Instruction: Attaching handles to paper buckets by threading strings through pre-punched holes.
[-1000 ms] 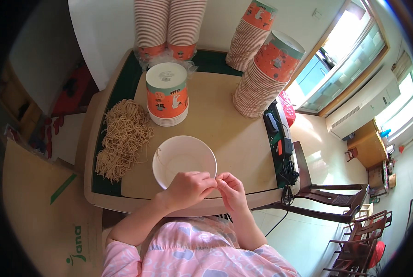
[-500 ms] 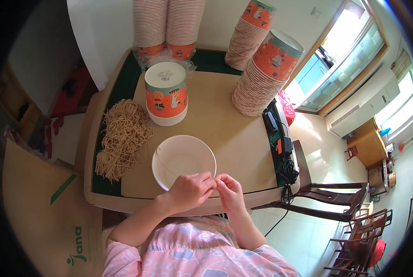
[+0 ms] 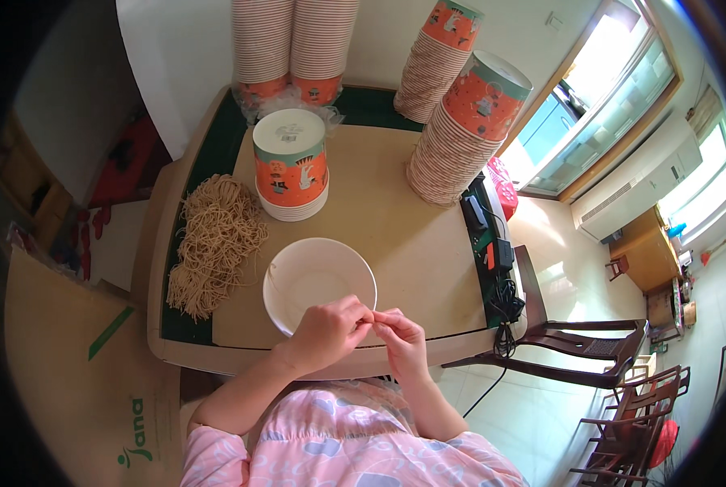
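Observation:
A white paper bucket [image 3: 318, 272] stands mouth up at the table's near edge. A thin tan string [image 3: 274, 276] hangs over its left rim and runs down inside toward my hands. My left hand [image 3: 330, 329] is closed in a pinch over the bucket's near right rim. Against its fingertips, my right hand [image 3: 400, 334] pinches too, just outside the rim. The string appears to be between the fingers, though the fingertips mostly hide it. Left of the bucket lies a tangled heap of tan strings [image 3: 217, 243].
Behind the bucket stands a short upside-down stack of orange printed paper buckets [image 3: 292, 174]. Taller bucket stacks rise at the back right [image 3: 460, 134] and back left [image 3: 262, 49]. A power strip with black cables [image 3: 505, 300] lines the right edge, beside a dark wooden chair [image 3: 582, 349].
Both hands have shifted slightly left and remain pinched together. The bucket has moved slightly left with them. Less of the string shows inside it.

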Available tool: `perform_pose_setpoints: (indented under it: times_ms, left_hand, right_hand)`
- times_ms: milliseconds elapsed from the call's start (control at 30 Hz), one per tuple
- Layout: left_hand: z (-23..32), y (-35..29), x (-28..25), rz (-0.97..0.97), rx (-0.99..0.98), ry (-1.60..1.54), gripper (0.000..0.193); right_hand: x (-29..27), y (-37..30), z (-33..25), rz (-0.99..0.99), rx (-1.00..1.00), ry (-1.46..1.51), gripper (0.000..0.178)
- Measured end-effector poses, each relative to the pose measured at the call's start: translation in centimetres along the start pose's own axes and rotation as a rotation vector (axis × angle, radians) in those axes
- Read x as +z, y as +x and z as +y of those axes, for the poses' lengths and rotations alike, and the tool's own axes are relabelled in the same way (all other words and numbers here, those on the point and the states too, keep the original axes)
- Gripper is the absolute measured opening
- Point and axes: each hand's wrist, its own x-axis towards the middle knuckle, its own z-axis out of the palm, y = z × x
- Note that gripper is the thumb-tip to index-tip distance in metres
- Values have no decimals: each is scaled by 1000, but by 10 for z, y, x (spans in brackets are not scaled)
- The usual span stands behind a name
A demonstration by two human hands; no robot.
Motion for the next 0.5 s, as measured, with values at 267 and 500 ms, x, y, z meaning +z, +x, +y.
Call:
perform_pose_setpoints:
  times_ms: [267, 500]
  left_hand:
    - [7, 3, -8, -45, -153, -139, 8]
    - [6, 3, -11, -66, -223, -214, 8]
  right_hand:
    - [9, -3, -5, 131, 10, -23, 16]
    - [7, -6, -4, 151, -90, -245, 18]
